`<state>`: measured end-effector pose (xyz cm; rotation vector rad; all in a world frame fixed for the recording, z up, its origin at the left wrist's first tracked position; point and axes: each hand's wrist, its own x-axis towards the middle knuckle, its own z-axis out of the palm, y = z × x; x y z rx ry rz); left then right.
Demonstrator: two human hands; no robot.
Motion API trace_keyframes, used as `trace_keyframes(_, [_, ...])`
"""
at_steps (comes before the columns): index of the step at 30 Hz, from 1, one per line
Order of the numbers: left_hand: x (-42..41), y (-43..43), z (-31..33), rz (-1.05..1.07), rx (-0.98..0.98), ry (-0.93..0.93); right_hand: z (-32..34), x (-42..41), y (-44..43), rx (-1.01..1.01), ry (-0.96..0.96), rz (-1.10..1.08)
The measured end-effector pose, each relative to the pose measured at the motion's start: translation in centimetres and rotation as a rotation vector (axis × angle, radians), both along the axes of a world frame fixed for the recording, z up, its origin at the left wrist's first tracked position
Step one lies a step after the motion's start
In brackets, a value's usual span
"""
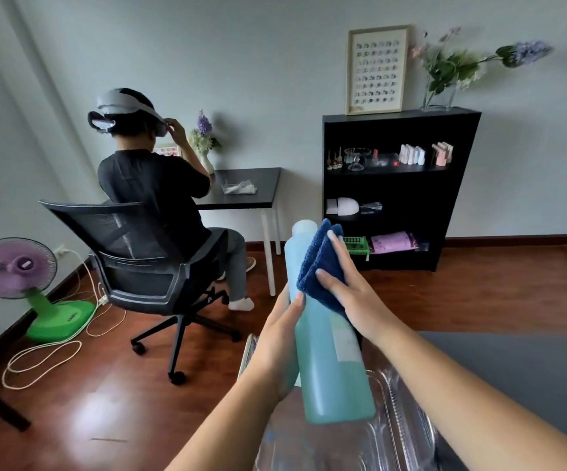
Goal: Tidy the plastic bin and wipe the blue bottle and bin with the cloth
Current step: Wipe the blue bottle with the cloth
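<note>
A tall blue bottle [329, 365] of turquoise liquid is held up, tilted, above a clear plastic bin [401, 433]. My left hand [280, 338] grips the bottle's left side around its middle. My right hand [350, 290] presses a folded dark blue cloth [319, 263] flat against the bottle's upper right side, near the neck. The bottle's cap end points away from me. The bin sits low in view on a dark grey surface [520, 368], and its contents are hard to make out.
A person sits on a black office chair [149, 266] at a black desk [244, 192], back to me. A black shelf unit [394, 188] stands against the far wall. A purple and green fan [20, 277] and loose cables lie on the wooden floor at left.
</note>
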<state>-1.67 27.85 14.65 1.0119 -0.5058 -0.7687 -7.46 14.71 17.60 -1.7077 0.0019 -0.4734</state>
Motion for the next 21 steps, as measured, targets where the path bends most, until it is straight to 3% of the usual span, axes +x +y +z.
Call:
trace_keyframes(3, [0.9,0.4,0.6,0.117,0.038,0.123,-0.4,-1.2,2.4,0.274,0.027,0.101])
trace_keyframes(6, [2.4,0.7,1.5,0.207,0.085,-0.049,-2.6,-4.4,5.3,0.401,-0.003,0.191])
trace_keyframes(8, [2.9,0.7,2.3,0.241,0.125,-0.218,-3.2,-5.2,6.1,0.317,-0.046,0.116])
trace_keyframes(12, [2.9,0.4,3.3,0.167,0.126,-0.334,-2.3,-4.3,5.7,-0.001,-0.078,-0.075])
trace_keyframes(16, [1.4,-0.4,3.4,0.005,0.008,-0.254,-0.1,-1.7,2.9,-0.123,-0.166,-0.201])
trace_keyframes(21, [0.4,-0.5,2.3,-0.074,-0.062,-0.108,2.8,1.3,-0.8,-0.039,-0.104,-0.168])
